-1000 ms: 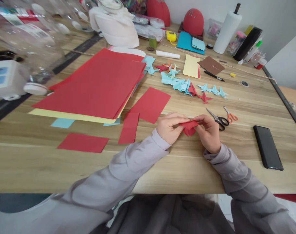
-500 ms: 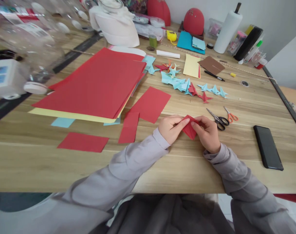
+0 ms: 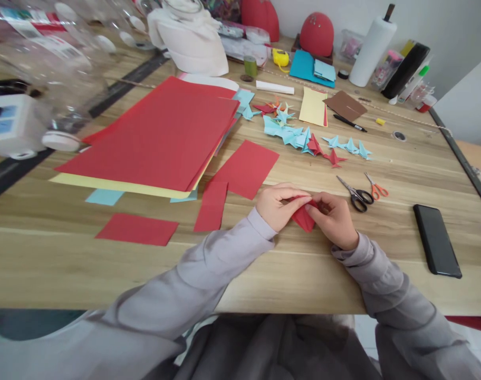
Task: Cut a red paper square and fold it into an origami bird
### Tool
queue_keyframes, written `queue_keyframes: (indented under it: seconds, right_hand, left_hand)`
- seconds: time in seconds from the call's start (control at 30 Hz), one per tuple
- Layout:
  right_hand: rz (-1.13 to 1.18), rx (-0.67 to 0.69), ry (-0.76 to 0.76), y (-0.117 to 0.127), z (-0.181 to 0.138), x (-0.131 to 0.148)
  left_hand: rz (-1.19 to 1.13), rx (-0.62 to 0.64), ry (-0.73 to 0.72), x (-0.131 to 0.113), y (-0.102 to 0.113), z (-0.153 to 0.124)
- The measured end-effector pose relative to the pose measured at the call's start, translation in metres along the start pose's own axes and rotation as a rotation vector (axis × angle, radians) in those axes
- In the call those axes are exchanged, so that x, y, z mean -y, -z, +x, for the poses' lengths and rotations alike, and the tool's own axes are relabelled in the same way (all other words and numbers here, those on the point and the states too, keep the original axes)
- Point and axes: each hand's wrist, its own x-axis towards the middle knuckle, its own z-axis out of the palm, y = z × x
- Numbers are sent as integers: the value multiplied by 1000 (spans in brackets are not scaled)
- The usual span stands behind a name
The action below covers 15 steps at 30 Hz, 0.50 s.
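Toward the worktop's left edge, a stack of large red sheets (image 3: 153, 137) lies over yellow ones, with cut red pieces (image 3: 136, 229) near the front edge. At the front middle, the left hand (image 3: 278, 207) and right hand (image 3: 335, 219) both pinch a partly folded red paper (image 3: 304, 216), fingers closed on it. Finished folded shapes (image 3: 304, 138) lie behind; this one looks unfinished. Scissors (image 3: 359, 192) and a phone (image 3: 436, 240) sit rightward.

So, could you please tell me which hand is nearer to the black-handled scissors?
Right. The right hand lies just left of the black-handled scissors; the left hand is farther left, beyond the folded red paper.
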Motion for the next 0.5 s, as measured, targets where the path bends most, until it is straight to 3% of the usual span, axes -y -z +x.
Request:
queue_keyframes:
  seconds: [0.3, 0.5]
  right_hand:
    - [91, -56, -92, 1, 3, -2]
    - [113, 26, -104, 1, 3, -3]
  left_hand:
    - [-30, -52, 73, -1, 2, 2]
    - [-37, -45, 58, -1, 0, 1]
